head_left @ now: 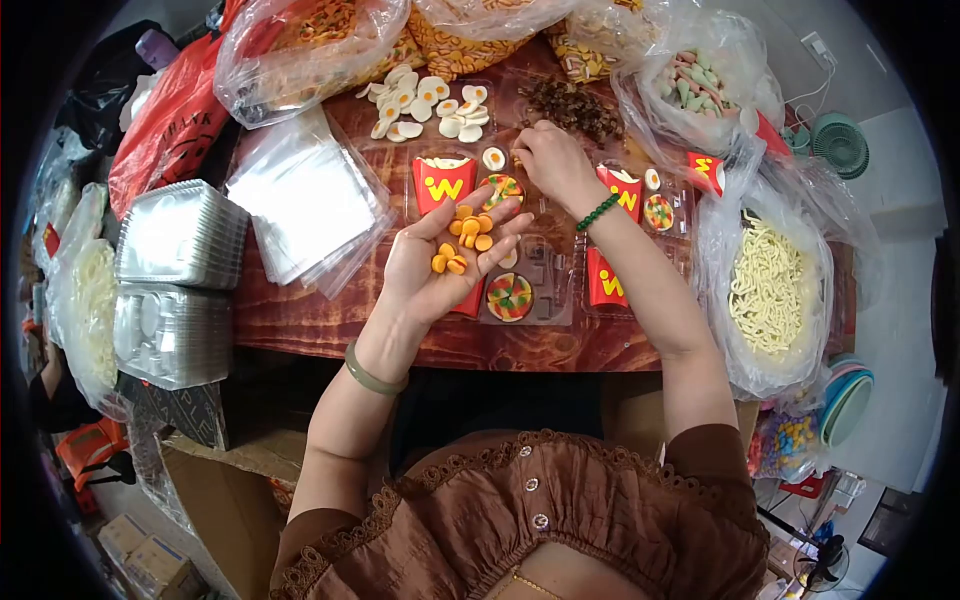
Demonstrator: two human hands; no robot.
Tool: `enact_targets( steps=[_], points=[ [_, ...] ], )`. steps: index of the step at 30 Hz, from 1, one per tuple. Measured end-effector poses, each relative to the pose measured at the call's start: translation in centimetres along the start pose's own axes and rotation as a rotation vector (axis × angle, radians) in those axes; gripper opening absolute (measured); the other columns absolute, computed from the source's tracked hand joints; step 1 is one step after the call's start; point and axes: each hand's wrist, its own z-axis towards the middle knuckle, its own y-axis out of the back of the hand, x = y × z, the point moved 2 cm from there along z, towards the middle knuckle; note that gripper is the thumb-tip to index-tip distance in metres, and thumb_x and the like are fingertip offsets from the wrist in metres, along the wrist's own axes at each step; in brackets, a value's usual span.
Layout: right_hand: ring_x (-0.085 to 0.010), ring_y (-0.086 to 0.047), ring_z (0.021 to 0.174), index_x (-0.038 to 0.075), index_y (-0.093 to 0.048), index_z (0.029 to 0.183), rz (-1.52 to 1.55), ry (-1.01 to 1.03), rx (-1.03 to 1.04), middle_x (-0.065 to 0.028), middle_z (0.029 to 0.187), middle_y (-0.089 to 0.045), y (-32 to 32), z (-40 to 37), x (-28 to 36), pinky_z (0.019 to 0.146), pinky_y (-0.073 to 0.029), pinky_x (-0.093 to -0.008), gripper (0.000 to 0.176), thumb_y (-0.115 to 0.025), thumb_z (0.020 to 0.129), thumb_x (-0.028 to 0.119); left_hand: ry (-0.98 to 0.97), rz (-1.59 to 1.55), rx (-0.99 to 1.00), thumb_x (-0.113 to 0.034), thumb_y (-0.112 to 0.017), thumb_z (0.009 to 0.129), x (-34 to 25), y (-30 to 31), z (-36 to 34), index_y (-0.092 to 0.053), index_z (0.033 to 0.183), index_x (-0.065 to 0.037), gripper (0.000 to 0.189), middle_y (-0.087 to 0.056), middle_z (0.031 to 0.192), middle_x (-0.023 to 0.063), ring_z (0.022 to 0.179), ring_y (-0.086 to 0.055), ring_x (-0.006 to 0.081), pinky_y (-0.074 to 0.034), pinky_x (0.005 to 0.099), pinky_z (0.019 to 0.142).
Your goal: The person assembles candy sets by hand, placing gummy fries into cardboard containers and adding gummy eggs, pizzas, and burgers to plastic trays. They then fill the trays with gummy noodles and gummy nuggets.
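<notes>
Left hand (440, 272) open, palm up, cupping orange candies (465, 238). Right hand (555, 165) just beyond it, fingertips bunched down at the clear tray (545, 268); can't tell if it's holding one. Keep the palm level, pick singles, seat each fully.

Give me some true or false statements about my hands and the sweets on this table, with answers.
1. The left hand lies palm up with orange candies on it. True.
2. The right hand holds a red box. False: its fingertips are down at the clear tray, near the dark brown pieces.
3. The egg-shaped candies lie at the far side of the table. True.
4. The bag of pale noodle strands sits at the left. False: it is at the right.
</notes>
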Motion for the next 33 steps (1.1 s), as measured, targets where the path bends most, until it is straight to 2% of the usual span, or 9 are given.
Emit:
enact_targets(
  steps=[3, 6, 10, 12, 15, 18, 21, 26, 33],
  points=[
    [-0.0255, -0.061, 0.077, 0.002, -0.067, 0.091, 0.403, 0.014, -0.059, -0.0131, 0.083, -0.061, 3.9, -0.8, 2.3, 0.069, -0.049, -0.0347, 0.015, -0.063, 0.084, 0.015, -0.021, 0.004, -0.01, -0.025, -0.033, 0.1, 0.3, 0.0, 0.0, -0.033, 0.136, 0.002, 0.045, -0.039, 0.135, 0.0243, 0.126, -0.039, 0.0409, -0.042, 0.0456, 0.101],
    [-0.0149, -0.061, 0.081, 0.005, -0.067, 0.097, 0.811, 0.192, 0.267, -0.0075, 0.091, -0.065, 7.1, -2.8, 5.6, 0.073, -0.049, -0.03, 0.019, -0.068, 0.079, 0.012, -0.009, -0.02, 0.059, -0.022, -0.035, 0.1, 0.3, 1.1, 0.1, -0.039, 0.13, 0.005, 0.04, -0.046, 0.129, 0.0204, 0.122, -0.045, 0.0338, -0.041, 0.0467, 0.102],
    [-0.0217, -0.063, 0.085, 0.004, -0.066, 0.094, 0.625, 0.308, 0.299, -0.009, 0.093, -0.065, 7.9, -4.5, 6.9, 0.076, -0.05, -0.0322, 0.017, -0.068, 0.078, 0.01, -0.093, 0.2, -0.067, -0.021, -0.037, 0.1, 1.4, 0.8, 0.2, -0.046, 0.122, 0.002, 0.033, -0.054, 0.107, 0.0112, 0.097, -0.056, 0.0229, -0.049, 0.0395, 0.092],
    [-0.0255, -0.063, 0.085, 0.003, -0.064, 0.092, 0.609, 0.337, 0.259, -0.0097, 0.093, -0.064, 7.7, -5.0, 7.2, 0.075, -0.05, -0.0333, 0.016, -0.067, 0.078, 0.01, -0.102, 0.188, -0.144, -0.02, -0.037, 0.1, 1.9, 0.3, 0.2, -0.047, 0.121, 0.002, 0.032, -0.054, 0.107, 0.0111, 0.097, -0.056, 0.0223, -0.051, 0.0379, 0.09],
    [-0.0202, -0.063, 0.081, 0.003, -0.064, 0.093, 0.598, 0.394, 0.198, -0.008, 0.09, -0.064, 7.9, -5.9, 7.3, 0.07, -0.05, -0.0296, 0.014, -0.065, 0.08, 0.008, -0.119, 0.221, -0.246, -0.02, -0.038, 0.1, 2.4, 0.4, -0.3, -0.047, 0.12, 0.001, 0.031, -0.054, 0.107, 0.0113, 0.096, -0.057, 0.0211, -0.053, 0.0351, 0.087],
    [-0.0046, -0.057, 0.07, 0.002, -0.063, 0.092, 0.845, 0.081, 0.127, -0.0013, 0.083, -0.062, 9.2, -7.1, 6.4, 0.058, -0.045, -0.02, 0.012, -0.064, 0.082, 0.009, -0.095, 0.268, -0.232, -0.019, -0.041, 0.099, 2.4, 0.6, -1.2, -0.043, 0.123, 0.002, 0.032, -0.053, 0.114, 0.0141, 0.103, -0.058, 0.0246, -0.054, 0.034, 0.088],
    [-0.0032, -0.056, 0.067, 0.001, -0.063, 0.089, 0.811, -0.184, 0.234, 0.0014, 0.078, -0.062, 8.6, -8.4, 4.6, 0.057, -0.045, -0.0194, 0.012, -0.065, 0.081, 0.01, -0.177, 0.35, -0.286, -0.019, -0.045, 0.097, 3.3, 0.2, -3.3, -0.038, 0.129, 0.003, 0.04, -0.05, 0.125, 0.0191, 0.116, -0.052, 0.0335, -0.053, 0.0339, 0.09],
    [-0.0245, -0.066, 0.073, -0.002, -0.063, 0.087, 0.517, -0.097, 0.302, -0.015, 0.082, -0.066, 5.3, -9.8, 3.8, 0.066, -0.051, -0.0327, 0.016, -0.064, 0.079, 0.011, -0.113, 0.362, -0.313, -0.018, -0.049, 0.095, 6.1, 1.9, -5.0, -0.043, 0.126, 0.002, 0.037, -0.054, 0.12, 0.0181, 0.111, -0.056, 0.032, -0.052, 0.0336, 0.091],
    [-0.0238, -0.065, 0.078, -0.002, -0.064, 0.088, 0.341, -0.002, 0.229, -0.0149, 0.085, -0.066, 4.3, -10.0, 4.1, 0.069, -0.051, -0.0323, 0.014, -0.064, 0.08, 0.01, 0.01, 0.197, -0.16, -0.023, -0.04, 0.098, 7.2, 2.4, -4.8, -0.047, 0.124, 0.0, 0.035, -0.051, 0.126, 0.0181, 0.118, -0.051, 0.0333, -0.047, 0.0388, 0.096]
  ],
)
